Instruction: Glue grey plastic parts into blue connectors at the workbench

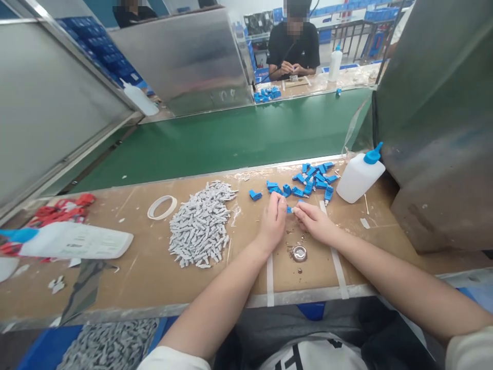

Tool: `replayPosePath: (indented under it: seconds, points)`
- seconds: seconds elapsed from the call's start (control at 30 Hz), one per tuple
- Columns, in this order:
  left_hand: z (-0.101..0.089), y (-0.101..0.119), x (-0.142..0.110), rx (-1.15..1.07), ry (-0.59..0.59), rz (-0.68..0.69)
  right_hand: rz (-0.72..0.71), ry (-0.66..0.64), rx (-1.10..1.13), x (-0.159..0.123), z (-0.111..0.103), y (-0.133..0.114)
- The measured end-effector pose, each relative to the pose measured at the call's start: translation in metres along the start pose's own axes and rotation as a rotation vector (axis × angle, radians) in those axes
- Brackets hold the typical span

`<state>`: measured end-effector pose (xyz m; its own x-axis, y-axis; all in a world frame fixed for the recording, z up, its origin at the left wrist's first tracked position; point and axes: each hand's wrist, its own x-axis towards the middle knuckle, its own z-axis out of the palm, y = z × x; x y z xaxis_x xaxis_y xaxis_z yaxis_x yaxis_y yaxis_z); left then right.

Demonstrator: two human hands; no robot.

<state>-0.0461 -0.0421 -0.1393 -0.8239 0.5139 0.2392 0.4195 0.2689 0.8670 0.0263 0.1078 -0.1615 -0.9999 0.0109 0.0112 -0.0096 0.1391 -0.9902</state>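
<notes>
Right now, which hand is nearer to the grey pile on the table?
Left. The left hand is to the right of the grey pile, with a gap; the right hand is farther right.

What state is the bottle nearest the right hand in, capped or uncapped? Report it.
Capped: a blue cap sits on top of the bottle.
</notes>
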Motion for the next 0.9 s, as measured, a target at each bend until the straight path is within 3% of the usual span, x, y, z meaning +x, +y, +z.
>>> replayPosePath:
  seconds: [0.2,0.37,0.5,0.57,0.63,0.73,0.9]
  points:
    - [0.007,0.0,-0.004,0.014,0.062,-0.017,-0.035,0.058,-0.044,0.003,0.002,-0.003]
    - [-0.002,-0.004,0.006,0.038,0.017,0.052,-0.123,0.067,-0.201,0.011,-0.024,-0.018]
    - [-0.013,-0.016,0.023,0.43,0.051,0.142,-0.133,0.306,-0.537,0.009,-0.047,-0.019]
    - [-0.015,-0.023,0.029,0.638,-0.047,0.13,-0.089,0.396,-0.72,0.009,-0.052,-0.016]
    - [-0.015,-0.027,0.031,0.75,-0.142,0.132,-0.029,0.421,-0.856,0.01,-0.054,-0.014]
    - [-0.013,-0.027,0.032,0.823,-0.149,0.184,0.019,0.436,-0.966,0.011,-0.052,-0.015]
    - [-0.014,-0.025,0.03,0.869,-0.146,0.248,-0.173,0.397,-0.972,0.002,-0.044,-0.017]
